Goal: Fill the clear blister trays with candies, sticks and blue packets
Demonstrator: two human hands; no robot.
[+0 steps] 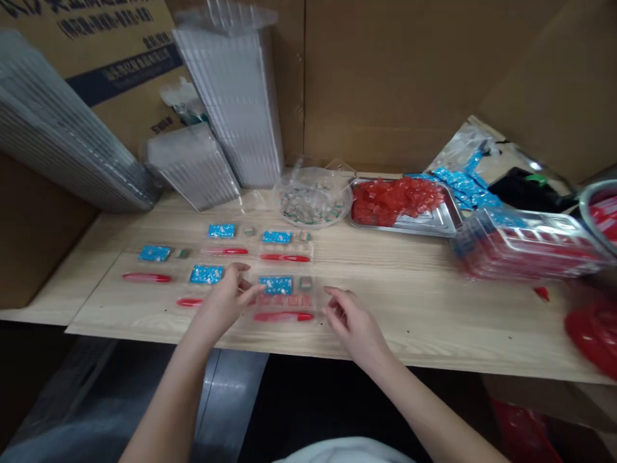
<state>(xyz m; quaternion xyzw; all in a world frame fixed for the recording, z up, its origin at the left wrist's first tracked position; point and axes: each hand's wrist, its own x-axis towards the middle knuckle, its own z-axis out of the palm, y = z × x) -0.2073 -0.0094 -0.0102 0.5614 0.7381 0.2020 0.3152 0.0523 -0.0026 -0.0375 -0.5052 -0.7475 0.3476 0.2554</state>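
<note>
Several clear plastic trays lie on the wooden table, each with a blue printed packet, a small wrapped piece and a red pen-shaped item. My left hand (230,292) is at the left side of the nearest right tray, thumb and index finger apart, its thumb by the blue packet (276,285). That tray also has a row of small pink-red squares (286,300) and a red pen-shaped item (283,316). Just off its right edge is my right hand (354,318), with the fingers loosely bent and the thumb apart. I cannot tell whether either hand touches the tray.
Behind stand tall stacks of clear trays (236,96), a round clear bowl (313,199) of small wrapped pieces and a metal tray (450,222) with red packets. Blue packets (457,186) and a stack of filled clear boxes (525,247) are to the right.
</note>
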